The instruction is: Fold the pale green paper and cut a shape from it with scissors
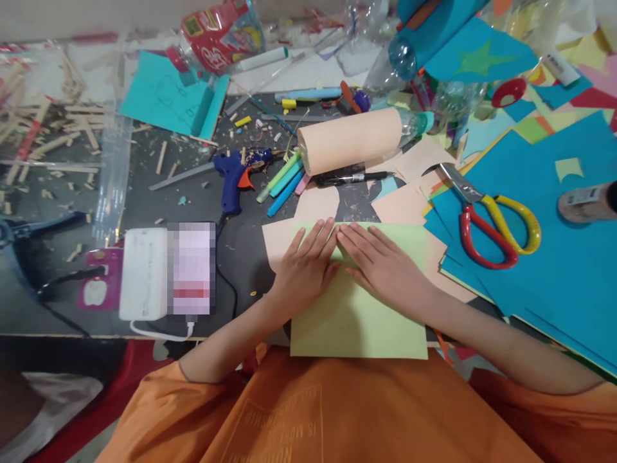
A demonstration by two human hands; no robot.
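Observation:
A pale green sheet of paper [359,321] lies at the table's front edge, its near end overhanging toward my orange shirt. My left hand [308,263] rests flat on its upper left part, fingers stretched out. Beside it, my right hand [378,257] lies flat too, and the fingertips of both hands meet near the sheet's far edge. Peach paper pieces [318,204] lie under and beyond the sheet. Just past them are a black pen [354,178], several capped markers [284,186] and a peach paper-wrapped bottle [354,141] on its side.
Scissors [486,212] with red and yellow handles lie on blue paper sheets [530,283] at right. A blue glue gun [234,177], a phone [193,270] and a white power bank [143,273] are at left. Wooden stick pieces [72,141] and plastic bottles [219,35] clutter the back.

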